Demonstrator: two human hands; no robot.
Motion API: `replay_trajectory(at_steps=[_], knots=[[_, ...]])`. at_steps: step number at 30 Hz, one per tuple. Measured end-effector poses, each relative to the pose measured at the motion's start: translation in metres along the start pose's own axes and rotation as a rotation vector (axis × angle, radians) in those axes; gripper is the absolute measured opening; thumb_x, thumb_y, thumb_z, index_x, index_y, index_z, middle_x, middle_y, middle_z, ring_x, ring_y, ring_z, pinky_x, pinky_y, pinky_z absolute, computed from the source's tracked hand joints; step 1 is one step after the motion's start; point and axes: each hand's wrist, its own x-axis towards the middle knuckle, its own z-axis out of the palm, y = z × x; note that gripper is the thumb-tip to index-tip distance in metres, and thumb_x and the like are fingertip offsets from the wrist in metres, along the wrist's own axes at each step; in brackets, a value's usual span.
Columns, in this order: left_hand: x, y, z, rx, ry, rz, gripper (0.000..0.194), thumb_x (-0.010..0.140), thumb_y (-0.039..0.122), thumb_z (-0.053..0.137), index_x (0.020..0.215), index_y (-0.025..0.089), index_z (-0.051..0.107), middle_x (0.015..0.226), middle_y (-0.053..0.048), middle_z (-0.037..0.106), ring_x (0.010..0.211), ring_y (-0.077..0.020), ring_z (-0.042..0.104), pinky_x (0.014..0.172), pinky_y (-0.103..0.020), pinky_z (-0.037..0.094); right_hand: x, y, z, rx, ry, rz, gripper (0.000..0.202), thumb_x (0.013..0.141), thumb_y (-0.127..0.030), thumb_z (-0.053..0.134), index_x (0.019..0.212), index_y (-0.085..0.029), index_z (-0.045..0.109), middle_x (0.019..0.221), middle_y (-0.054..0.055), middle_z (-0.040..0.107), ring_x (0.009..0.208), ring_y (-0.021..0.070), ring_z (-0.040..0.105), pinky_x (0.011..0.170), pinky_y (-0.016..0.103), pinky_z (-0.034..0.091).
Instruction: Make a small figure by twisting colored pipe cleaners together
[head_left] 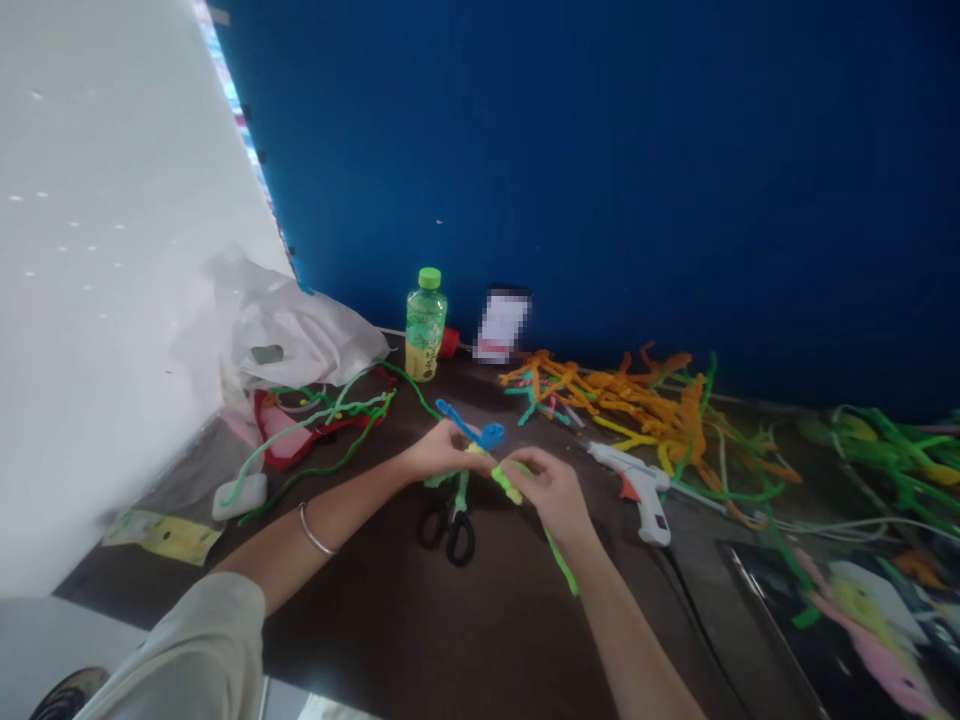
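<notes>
My left hand (441, 455) pinches a pipe cleaner figure with a coiled blue part (491, 435) and a blue strand rising beside the fingers. My right hand (553, 488) is closed on a yellow-green pipe cleaner (510, 486), coiled at the fingertips, its straight tail (561, 563) hanging below the palm. Both hands' fingertips nearly meet; whether the two pieces join is hard to make out. Under the hands lie scissors with black handles (459, 540), their blades hidden, beside pale green strands (462, 490).
A white glue gun (643, 492) with a black cord lies to the right. Behind it are orange pipe cleaners (637, 395). A green-capped bottle (425, 335) and a phone (504, 325) stand near the blue wall. Green strands and a white plastic bag (307, 330) occupy the left.
</notes>
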Motion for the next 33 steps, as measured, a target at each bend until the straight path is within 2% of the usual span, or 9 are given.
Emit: replay_trajectory(at_steps=[5, 10, 15, 17, 20, 24, 29, 33], knots=[[-0.001, -0.001, 0.001, -0.113, -0.064, -0.028, 0.031, 0.051, 0.027, 0.076, 0.072, 0.009, 0.062, 0.064, -0.003, 0.063, 0.059, -0.0126, 0.06, 0.062, -0.025, 0.048, -0.001, 0.005, 0.008, 0.407, -0.021, 0.285, 0.028, 0.055, -0.031, 0.076, 0.067, -0.016, 0.055, 0.051, -0.005, 0.053, 0.038, 0.0043, 0.039, 0.035, 0.016, 0.027], [0.001, -0.008, 0.002, -0.224, 0.009, -0.02, 0.031, 0.048, 0.024, 0.078, 0.07, 0.01, 0.061, 0.06, -0.001, 0.061, 0.055, -0.0093, 0.058, 0.061, -0.023, 0.046, 0.001, 0.014, 0.018, 0.751, -0.074, 0.378, 0.025, 0.056, -0.025, 0.075, 0.06, -0.015, 0.052, 0.047, -0.006, 0.048, 0.035, 0.0011, 0.034, 0.03, 0.011, 0.021], [0.001, -0.004, 0.005, -0.108, 0.12, 0.119, 0.027, 0.049, 0.022, 0.076, 0.069, 0.011, 0.062, 0.066, -0.001, 0.061, 0.061, -0.0085, 0.056, 0.062, -0.02, 0.045, -0.001, 0.017, 0.027, 1.107, -0.074, 0.583, 0.008, 0.068, -0.009, 0.06, 0.069, -0.016, 0.055, 0.055, -0.005, 0.049, 0.038, 0.0002, 0.035, 0.028, 0.006, 0.027], [0.0, -0.002, 0.006, -0.055, 0.142, 0.141, 0.026, 0.049, 0.023, 0.076, 0.068, 0.01, 0.063, 0.066, -0.002, 0.061, 0.061, -0.009, 0.055, 0.061, -0.02, 0.044, -0.003, 0.016, 0.029, 1.236, -0.121, 0.654, 0.011, 0.074, -0.006, 0.05, 0.075, -0.016, 0.055, 0.058, -0.005, 0.05, 0.039, 0.0001, 0.036, 0.029, 0.004, 0.029], [0.0, -0.004, 0.006, -0.077, 0.187, 0.123, 0.027, 0.049, 0.024, 0.076, 0.069, 0.01, 0.064, 0.068, -0.002, 0.062, 0.063, -0.0096, 0.056, 0.063, -0.021, 0.044, -0.006, 0.014, 0.029, 1.38, -0.218, 0.675, 0.017, 0.078, -0.004, 0.041, 0.075, -0.015, 0.053, 0.058, -0.004, 0.047, 0.041, 0.0, 0.038, 0.032, 0.002, 0.033], [0.001, -0.008, 0.007, -0.219, 0.169, 0.05, 0.035, 0.051, 0.028, 0.076, 0.078, 0.01, 0.065, 0.069, -0.003, 0.064, 0.063, -0.0104, 0.058, 0.065, -0.022, 0.045, -0.007, 0.013, 0.024, 1.407, -0.283, 0.594, 0.016, 0.078, -0.004, 0.041, 0.07, -0.013, 0.052, 0.057, -0.003, 0.046, 0.042, -0.0001, 0.04, 0.034, 0.002, 0.035], [0.004, -0.006, 0.008, -0.365, 0.192, 0.012, 0.04, 0.048, 0.028, 0.077, 0.079, 0.009, 0.061, 0.056, 0.0, 0.06, 0.052, -0.0098, 0.057, 0.057, -0.023, 0.046, -0.001, 0.013, 0.017, 1.236, -0.248, 0.494, 0.011, 0.073, -0.006, 0.048, 0.069, -0.012, 0.055, 0.057, -0.003, 0.048, 0.04, 0.0005, 0.04, 0.031, 0.005, 0.033], [0.004, -0.005, 0.008, -0.43, 0.168, -0.047, 0.037, 0.047, 0.027, 0.078, 0.073, 0.007, 0.06, 0.057, -0.003, 0.061, 0.054, -0.0115, 0.059, 0.059, -0.025, 0.048, 0.0, 0.012, 0.017, 1.118, -0.201, 0.408, 0.003, 0.069, -0.011, 0.056, 0.066, -0.013, 0.055, 0.057, -0.002, 0.051, 0.04, 0.0013, 0.04, 0.032, 0.007, 0.032]])
